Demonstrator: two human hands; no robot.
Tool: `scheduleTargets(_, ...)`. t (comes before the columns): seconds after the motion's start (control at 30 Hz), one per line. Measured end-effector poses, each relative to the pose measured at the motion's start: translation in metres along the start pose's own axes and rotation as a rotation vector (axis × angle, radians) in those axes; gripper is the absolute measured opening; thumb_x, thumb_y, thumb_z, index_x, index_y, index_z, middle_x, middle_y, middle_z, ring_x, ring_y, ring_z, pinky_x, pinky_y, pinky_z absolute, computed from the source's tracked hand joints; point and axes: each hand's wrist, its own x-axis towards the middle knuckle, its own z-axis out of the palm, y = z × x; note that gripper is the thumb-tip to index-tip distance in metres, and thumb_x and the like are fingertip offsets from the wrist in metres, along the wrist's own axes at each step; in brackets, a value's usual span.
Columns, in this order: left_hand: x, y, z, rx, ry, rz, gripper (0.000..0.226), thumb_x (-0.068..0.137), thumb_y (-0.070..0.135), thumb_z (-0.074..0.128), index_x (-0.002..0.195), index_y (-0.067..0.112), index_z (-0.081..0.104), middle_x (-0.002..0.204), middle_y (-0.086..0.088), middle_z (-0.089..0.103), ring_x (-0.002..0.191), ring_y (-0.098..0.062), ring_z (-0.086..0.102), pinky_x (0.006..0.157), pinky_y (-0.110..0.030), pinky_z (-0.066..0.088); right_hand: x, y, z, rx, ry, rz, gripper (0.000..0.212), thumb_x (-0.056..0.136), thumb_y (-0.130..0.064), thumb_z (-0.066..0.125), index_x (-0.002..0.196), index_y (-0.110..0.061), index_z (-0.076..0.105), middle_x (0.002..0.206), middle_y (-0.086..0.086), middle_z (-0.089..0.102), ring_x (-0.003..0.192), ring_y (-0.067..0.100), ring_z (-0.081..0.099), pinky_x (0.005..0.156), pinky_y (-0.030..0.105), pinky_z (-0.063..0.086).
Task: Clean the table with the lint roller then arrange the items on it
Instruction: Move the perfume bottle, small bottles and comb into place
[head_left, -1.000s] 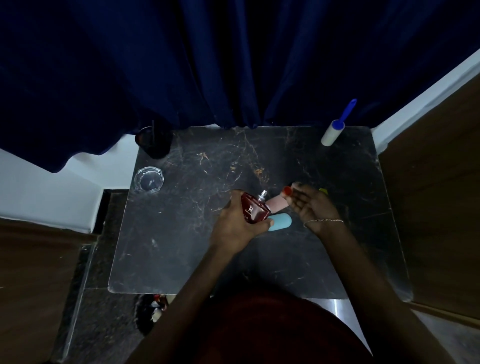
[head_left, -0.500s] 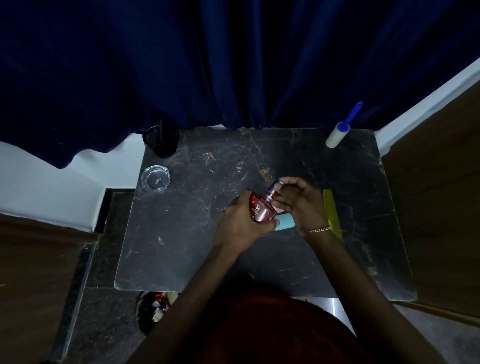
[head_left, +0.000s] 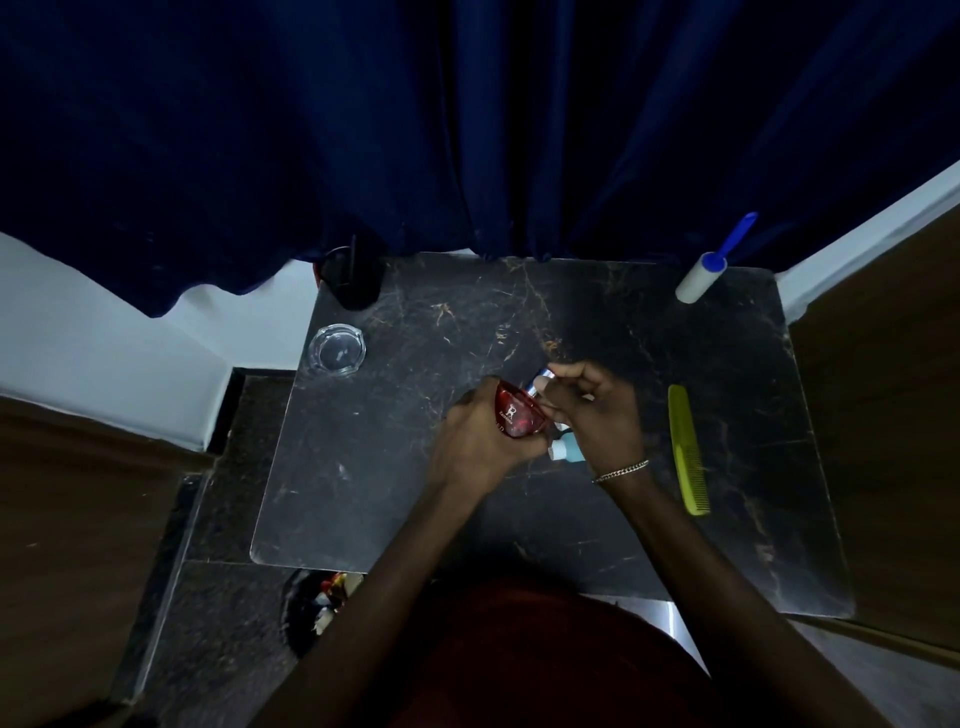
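Observation:
My left hand (head_left: 475, 441) grips a red perfume bottle (head_left: 517, 415) tilted over the middle of the black marble table (head_left: 415, 493). My right hand (head_left: 597, 410) pinches the bottle's silver spray top (head_left: 540, 376). Under my right hand lies a light blue small container (head_left: 566, 449), mostly hidden. A yellow-green comb (head_left: 685, 449) lies lengthwise to the right of my right hand. The lint roller (head_left: 709, 270), white with a blue handle, rests at the table's far right corner.
A clear glass ashtray (head_left: 336, 349) sits at the far left edge, with a black cup (head_left: 350, 280) behind it at the corner. Dark blue curtain (head_left: 467, 130) hangs behind the table. A bin with scraps (head_left: 322, 603) stands on the floor below the near left edge.
My right hand left the pink item and came onto the perfume bottle's top. The bottle tilted toward the right hand. The comb came into sight.

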Motion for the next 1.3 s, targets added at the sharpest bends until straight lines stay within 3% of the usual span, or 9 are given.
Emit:
scheduleTargets(0.23, -0.001, -0.026, -0.008, -0.194, -0.033, -0.076, 0.076, 0.050, 0.067, 0.089, 0.112, 0.037, 0.056, 0.098, 0.015, 0.070, 0.085, 0.000, 0.068, 0.067, -0.023, 0.058, -0.001, 0.007, 0.009, -0.078, -0.184, 0.062, 0.039, 0.087, -0.007, 0.075, 0.124, -0.012, 0.067, 0.098, 0.003, 0.078, 0.092, 0.017, 0.074, 0.073, 0.029, 0.063)
scheduleTargets(0.37, 0.004, -0.043, -0.019, -0.415, -0.084, -0.178, 0.057, 0.055, 0.054, 0.093, 0.102, 0.049, 0.060, 0.093, 0.010, 0.075, 0.074, -0.007, 0.076, 0.051, -0.034, 0.062, -0.005, 0.026, 0.022, -0.059, -0.225, 0.164, 0.061, 0.087, -0.008, 0.075, 0.143, -0.016, 0.051, 0.112, 0.006, 0.076, 0.103, 0.020, 0.074, 0.077, 0.032, 0.063)
scheduleTargets(0.6, 0.009, -0.081, -0.028, -0.620, -0.159, -0.252, 0.039, 0.088, 0.018, 0.081, 0.123, 0.020, 0.064, 0.114, -0.005, 0.072, 0.107, -0.032, 0.073, 0.080, -0.056, 0.064, -0.005, 0.048, 0.040, -0.029, -0.229, 0.291, 0.038, 0.086, 0.001, 0.072, 0.124, 0.001, 0.064, 0.108, 0.014, 0.076, 0.100, 0.024, 0.074, 0.080, 0.028, 0.062)
scheduleTargets(0.77, 0.025, -0.104, -0.033, -0.674, -0.155, -0.271, 0.025, 0.098, 0.009, 0.067, 0.121, 0.018, 0.065, 0.111, 0.002, 0.072, 0.097, -0.020, 0.075, 0.067, -0.036, 0.064, 0.010, 0.062, 0.065, -0.106, -0.245, 0.361, 0.036, 0.085, 0.002, 0.073, 0.120, 0.003, 0.064, 0.117, 0.024, 0.071, 0.110, 0.037, 0.070, 0.088, 0.042, 0.061)
scheduleTargets(0.83, 0.042, -0.113, -0.033, -0.634, -0.101, -0.272, 0.027, 0.096, 0.003, 0.067, 0.117, 0.021, 0.066, 0.105, 0.004, 0.073, 0.098, -0.025, 0.074, 0.068, -0.038, 0.065, 0.026, 0.068, 0.077, -0.181, -0.227, 0.324, 0.036, 0.085, 0.002, 0.074, 0.120, 0.002, 0.065, 0.116, 0.025, 0.071, 0.107, 0.036, 0.071, 0.092, 0.047, 0.059)
scheduleTargets(0.93, 0.078, -0.132, -0.033, -0.482, 0.018, -0.242, 0.031, 0.091, 0.004, 0.074, 0.120, 0.013, 0.071, 0.103, -0.006, 0.076, 0.101, -0.034, 0.074, 0.086, -0.053, 0.063, 0.064, 0.083, 0.097, -0.294, -0.244, 0.190, 0.037, 0.084, 0.006, 0.073, 0.116, -0.008, 0.065, 0.111, 0.014, 0.073, 0.083, 0.003, 0.074, 0.079, 0.021, 0.061)
scheduleTargets(1.03, 0.117, -0.148, -0.037, -0.326, 0.129, -0.166, 0.035, 0.087, 0.013, 0.078, 0.122, 0.014, 0.074, 0.106, -0.003, 0.079, 0.097, -0.018, 0.076, 0.094, -0.040, 0.060, 0.107, 0.100, 0.120, -0.344, -0.255, 0.084, 0.041, 0.084, 0.011, 0.071, 0.122, -0.001, 0.062, 0.105, 0.005, 0.071, 0.076, -0.011, 0.069, 0.073, 0.008, 0.054)
scheduleTargets(1.17, 0.160, -0.165, -0.039, -0.244, 0.270, -0.064, 0.034, 0.088, 0.015, 0.078, 0.122, 0.017, 0.074, 0.108, 0.002, 0.080, 0.094, -0.005, 0.072, 0.088, -0.021, 0.055, 0.157, 0.120, 0.143, -0.393, -0.257, -0.051, 0.042, 0.084, 0.008, 0.071, 0.124, -0.003, 0.062, 0.102, -0.002, 0.071, 0.082, -0.012, 0.068, 0.077, 0.010, 0.054)
scheduleTargets(1.3, 0.196, -0.181, -0.037, -0.151, 0.378, -0.040, 0.030, 0.093, 0.022, 0.073, 0.123, 0.020, 0.073, 0.110, -0.001, 0.080, 0.103, -0.017, 0.073, 0.093, -0.034, 0.056, 0.196, 0.135, 0.166, -0.442, -0.215, -0.174, 0.044, 0.083, -0.002, 0.075, 0.126, -0.007, 0.063, 0.112, 0.003, 0.074, 0.102, 0.009, 0.072, 0.092, 0.025, 0.056)
